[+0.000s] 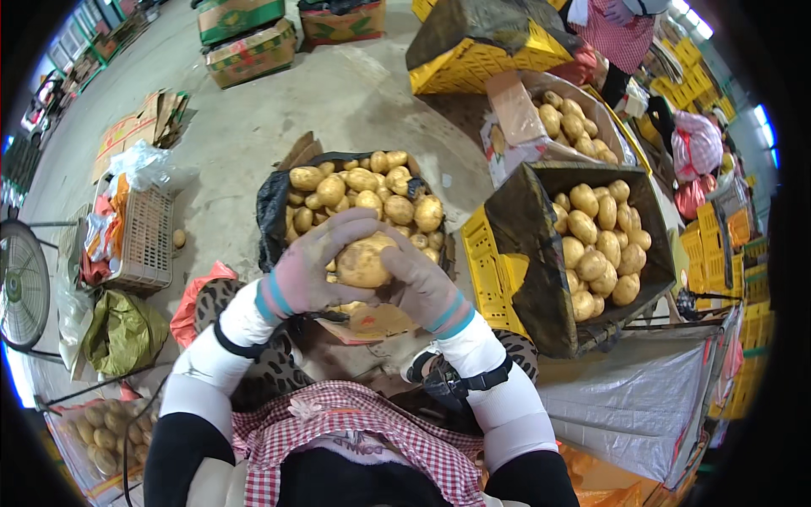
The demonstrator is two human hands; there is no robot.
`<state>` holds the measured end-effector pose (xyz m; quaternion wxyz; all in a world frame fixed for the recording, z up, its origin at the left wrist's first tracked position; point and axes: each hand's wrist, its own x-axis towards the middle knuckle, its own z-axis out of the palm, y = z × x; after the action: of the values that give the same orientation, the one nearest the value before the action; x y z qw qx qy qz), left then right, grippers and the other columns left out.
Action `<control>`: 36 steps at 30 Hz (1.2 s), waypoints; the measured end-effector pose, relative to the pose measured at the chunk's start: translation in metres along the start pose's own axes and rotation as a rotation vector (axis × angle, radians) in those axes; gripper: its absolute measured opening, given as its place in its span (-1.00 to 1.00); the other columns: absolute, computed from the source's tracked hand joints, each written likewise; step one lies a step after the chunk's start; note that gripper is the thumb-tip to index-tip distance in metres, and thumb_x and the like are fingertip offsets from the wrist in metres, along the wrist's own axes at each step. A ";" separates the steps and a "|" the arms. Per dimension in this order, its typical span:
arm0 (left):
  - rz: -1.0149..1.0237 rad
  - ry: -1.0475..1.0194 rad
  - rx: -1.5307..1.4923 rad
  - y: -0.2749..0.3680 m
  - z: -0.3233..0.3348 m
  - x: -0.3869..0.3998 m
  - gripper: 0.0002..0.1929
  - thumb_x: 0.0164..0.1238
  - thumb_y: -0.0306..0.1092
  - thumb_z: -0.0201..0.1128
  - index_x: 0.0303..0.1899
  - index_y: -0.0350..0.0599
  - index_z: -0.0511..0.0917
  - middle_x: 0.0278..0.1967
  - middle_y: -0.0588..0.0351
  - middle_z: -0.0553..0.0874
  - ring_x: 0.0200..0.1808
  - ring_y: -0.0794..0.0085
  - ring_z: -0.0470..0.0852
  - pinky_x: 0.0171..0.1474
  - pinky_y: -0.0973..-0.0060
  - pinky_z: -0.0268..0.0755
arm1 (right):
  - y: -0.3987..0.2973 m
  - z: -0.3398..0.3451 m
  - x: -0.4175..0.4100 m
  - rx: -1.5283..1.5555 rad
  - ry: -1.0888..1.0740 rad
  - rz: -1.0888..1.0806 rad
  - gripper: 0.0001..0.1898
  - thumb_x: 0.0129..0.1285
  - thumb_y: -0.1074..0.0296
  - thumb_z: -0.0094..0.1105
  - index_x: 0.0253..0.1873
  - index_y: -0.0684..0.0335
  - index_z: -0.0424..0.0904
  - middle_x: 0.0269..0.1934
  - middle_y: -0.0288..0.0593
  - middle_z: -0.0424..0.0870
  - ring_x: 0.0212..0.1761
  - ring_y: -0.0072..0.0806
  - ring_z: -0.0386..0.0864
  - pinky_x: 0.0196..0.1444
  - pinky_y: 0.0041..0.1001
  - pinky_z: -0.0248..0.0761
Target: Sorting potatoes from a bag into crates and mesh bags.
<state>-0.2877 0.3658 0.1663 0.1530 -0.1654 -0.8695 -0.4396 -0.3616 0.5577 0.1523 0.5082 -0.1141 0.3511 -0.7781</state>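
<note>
A large potato [362,261] with brownish patches is held between my two gloved hands. My left hand [310,266] curves round its left side, the fingers reaching over the far side. From the right, my right hand [426,282] presses its thumb and fingers against it. Just beneath and beyond them stands a cardboard box [370,322] lined with black plastic [272,203], heaped with potatoes [361,180]. To the right, a tilted yellow crate [491,272] with a dark liner [538,253] holds more potatoes [605,234].
Behind that crate is another box of potatoes [570,123]. A pale plastic basket [149,234] with bags, a green sack [123,333] and a fan [22,285] stand left. Printed cartons [250,54] sit farther off. Two other people [618,32] are at upper right.
</note>
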 end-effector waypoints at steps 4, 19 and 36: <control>-0.134 0.214 -0.555 -0.044 0.009 -0.025 -0.49 0.13 -0.49 0.51 0.15 -0.14 0.55 0.24 0.05 0.55 0.22 0.41 0.55 0.28 0.44 0.38 | 0.012 -0.008 0.009 -0.408 0.060 -0.141 -0.28 0.43 0.23 0.13 0.58 0.24 0.01 0.25 -0.11 0.45 0.14 -0.51 0.49 0.12 -0.55 0.43; -0.520 0.536 -1.040 -0.073 -0.015 -0.064 -0.75 0.28 -0.41 0.40 -0.06 -0.19 0.57 0.17 0.07 0.57 0.22 0.38 0.53 0.33 0.39 0.33 | 0.043 0.004 0.047 -0.447 -0.013 -0.172 -0.09 0.21 0.30 0.38 0.56 0.31 0.00 0.40 -0.02 0.33 0.41 -0.32 0.33 0.47 -0.35 0.15; -0.532 0.584 -0.910 -0.055 -0.043 -0.070 -0.51 0.47 0.00 0.21 0.17 -0.23 0.57 0.08 0.02 0.67 0.09 0.42 0.64 0.19 0.46 0.49 | 0.058 0.030 0.088 0.008 -0.195 -0.144 -0.20 -0.09 0.60 0.07 0.42 0.17 0.31 0.37 -0.06 0.40 0.40 -0.17 0.41 0.46 -0.20 0.31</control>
<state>-0.2425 0.2898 0.1226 0.1840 0.1364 -0.5275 -0.8181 -0.3444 0.4545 0.1199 0.4830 -0.2121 0.2880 -0.7992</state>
